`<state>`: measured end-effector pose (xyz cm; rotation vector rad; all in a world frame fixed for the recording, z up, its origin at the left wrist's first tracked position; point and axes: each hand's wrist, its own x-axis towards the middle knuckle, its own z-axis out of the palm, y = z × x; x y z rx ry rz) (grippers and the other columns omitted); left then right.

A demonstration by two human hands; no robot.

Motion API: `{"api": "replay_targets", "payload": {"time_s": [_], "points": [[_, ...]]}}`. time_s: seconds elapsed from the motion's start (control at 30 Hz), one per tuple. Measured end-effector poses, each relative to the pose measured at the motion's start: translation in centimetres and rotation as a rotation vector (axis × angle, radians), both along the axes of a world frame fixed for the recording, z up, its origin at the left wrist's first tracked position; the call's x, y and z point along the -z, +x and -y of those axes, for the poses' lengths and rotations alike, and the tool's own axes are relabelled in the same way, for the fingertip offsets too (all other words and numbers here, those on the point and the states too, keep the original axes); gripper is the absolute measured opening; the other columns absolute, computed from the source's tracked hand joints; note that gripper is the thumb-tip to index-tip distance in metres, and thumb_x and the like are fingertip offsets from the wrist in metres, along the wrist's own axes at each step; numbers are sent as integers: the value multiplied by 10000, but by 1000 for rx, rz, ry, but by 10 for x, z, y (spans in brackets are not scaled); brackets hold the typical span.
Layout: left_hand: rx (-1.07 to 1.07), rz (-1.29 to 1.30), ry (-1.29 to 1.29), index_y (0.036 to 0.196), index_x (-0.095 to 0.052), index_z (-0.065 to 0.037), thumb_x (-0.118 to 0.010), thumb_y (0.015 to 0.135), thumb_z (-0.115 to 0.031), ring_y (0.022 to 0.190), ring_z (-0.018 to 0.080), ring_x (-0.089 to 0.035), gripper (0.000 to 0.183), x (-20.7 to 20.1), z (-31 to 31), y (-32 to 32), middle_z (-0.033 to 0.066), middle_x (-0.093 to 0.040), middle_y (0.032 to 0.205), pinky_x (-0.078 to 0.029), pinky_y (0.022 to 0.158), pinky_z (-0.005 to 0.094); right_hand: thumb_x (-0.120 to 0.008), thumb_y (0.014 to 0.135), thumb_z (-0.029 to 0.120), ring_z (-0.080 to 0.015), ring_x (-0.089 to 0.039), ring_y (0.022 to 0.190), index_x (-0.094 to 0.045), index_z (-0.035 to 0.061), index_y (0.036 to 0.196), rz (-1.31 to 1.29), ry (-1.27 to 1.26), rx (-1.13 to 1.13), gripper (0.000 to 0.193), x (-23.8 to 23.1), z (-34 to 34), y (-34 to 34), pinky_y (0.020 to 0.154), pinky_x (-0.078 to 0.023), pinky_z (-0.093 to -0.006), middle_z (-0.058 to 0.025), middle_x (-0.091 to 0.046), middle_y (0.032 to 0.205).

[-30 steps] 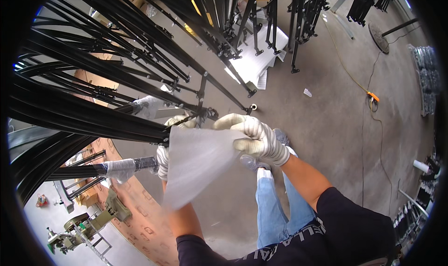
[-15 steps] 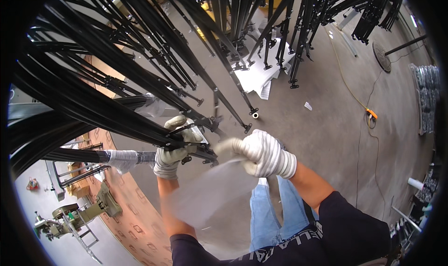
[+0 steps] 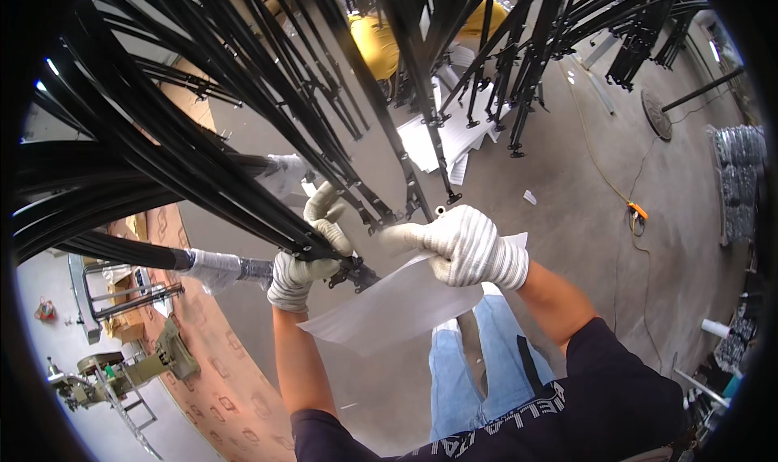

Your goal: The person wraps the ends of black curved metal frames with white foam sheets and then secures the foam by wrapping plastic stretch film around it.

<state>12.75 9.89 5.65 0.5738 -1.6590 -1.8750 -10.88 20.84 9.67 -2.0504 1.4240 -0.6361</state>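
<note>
My left hand [image 3: 304, 275], in a white knitted glove, is wrapped round the lower end of a bundle of long black bars [image 3: 235, 198]. Small brackets [image 3: 356, 275] show at the bar ends beside its fingers. My right hand [image 3: 474, 247], gloved alike, pinches a thin whitish translucent sheet [image 3: 389, 308]. The sheet hangs below and between both hands, and a corner of it sticks out behind the right wrist. The right index finger points left toward the bar ends and is blurred, with a small gap showing between it and the left hand.
More black bars [image 3: 527, 81] hang ahead. White sheets [image 3: 417, 146] lie on the floor beyond, near a partly hidden yellow shape [image 3: 377, 47]. An orange socket block [image 3: 638, 211] with a cord lies at right, near wrapped bundles [image 3: 739, 182]. A green machine [image 3: 174, 352] stands at lower left.
The sheet has swung rightward and spread out, less blurred than before. My right hand has shifted slightly right and up. The left hand keeps its hold, while the hanging bars have swayed a little.
</note>
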Motion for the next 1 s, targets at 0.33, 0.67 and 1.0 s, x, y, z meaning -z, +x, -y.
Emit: {"api": "replay_targets", "payload": {"time_s": [0.33, 0.67, 1.0], "points": [[-11, 63, 240, 675, -540, -15, -700, 623, -262, 1237, 336, -312, 298, 6, -3, 5, 268, -356, 1284, -211, 1028, 414, -480, 626, 71, -261, -510, 453, -306, 138, 1336, 148, -74, 251, 734, 23, -16, 2, 450, -431, -379, -88, -509, 522], [20, -83, 156, 753, -548, -20, -672, 676, -254, 1045, 263, -451, 276, 12, 2, -1, 173, -482, 1096, -329, 894, 385, -487, 696, 23, -212, -516, 430, -353, 139, 1317, 191, -354, 568, 646, 40, -15, -12, 395, -419, -320, -48, -575, 584], [42, -111, 229, 835, -558, -24, -753, 571, -189, 854, 198, -554, 367, 16, 9, -7, 59, -573, 895, -439, 757, 308, -466, 738, 46, -131, -498, 446, -348, 203, 1319, 491, 19, 548, 613, 40, 55, -72, 417, -424, -292, -9, -579, 630]]}}
